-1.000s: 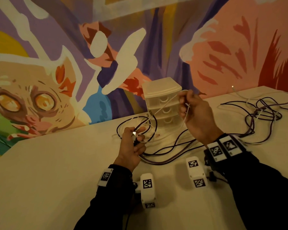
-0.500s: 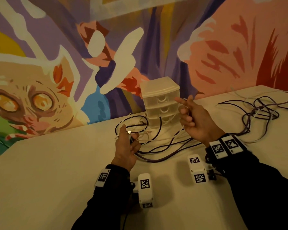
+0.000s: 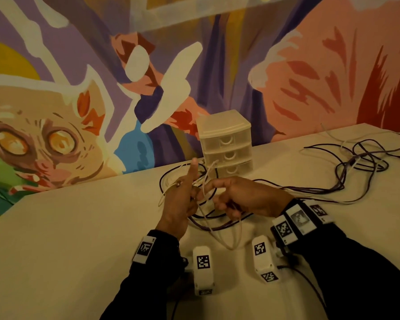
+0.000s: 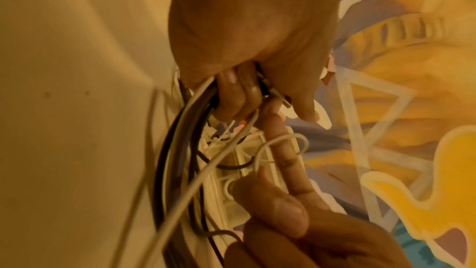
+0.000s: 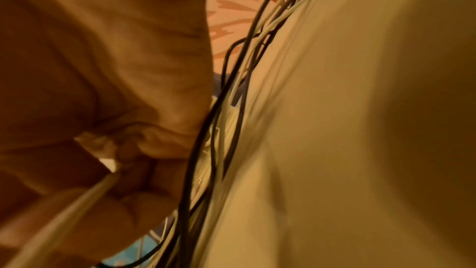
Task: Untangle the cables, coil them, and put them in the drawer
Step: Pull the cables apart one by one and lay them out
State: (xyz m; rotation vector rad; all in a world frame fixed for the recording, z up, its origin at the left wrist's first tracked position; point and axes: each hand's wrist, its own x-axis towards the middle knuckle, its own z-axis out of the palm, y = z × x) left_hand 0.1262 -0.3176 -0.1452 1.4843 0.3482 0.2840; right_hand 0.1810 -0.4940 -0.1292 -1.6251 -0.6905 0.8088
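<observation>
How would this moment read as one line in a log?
stage: untangling | left hand: holds white cable, index finger up | right hand: fingers in the cables | drawer unit: shut, no cables visibly coiled

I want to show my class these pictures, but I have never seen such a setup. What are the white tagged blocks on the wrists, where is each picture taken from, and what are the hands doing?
No machine: a person wears cameras. The big picture comes from the head; the close ones from white wrist cameras.

On the table stand a three-drawer plastic organizer and tangled dark cables.

The left hand grips white and dark cables, forefinger raised. The right hand pinches a white cable.
</observation>
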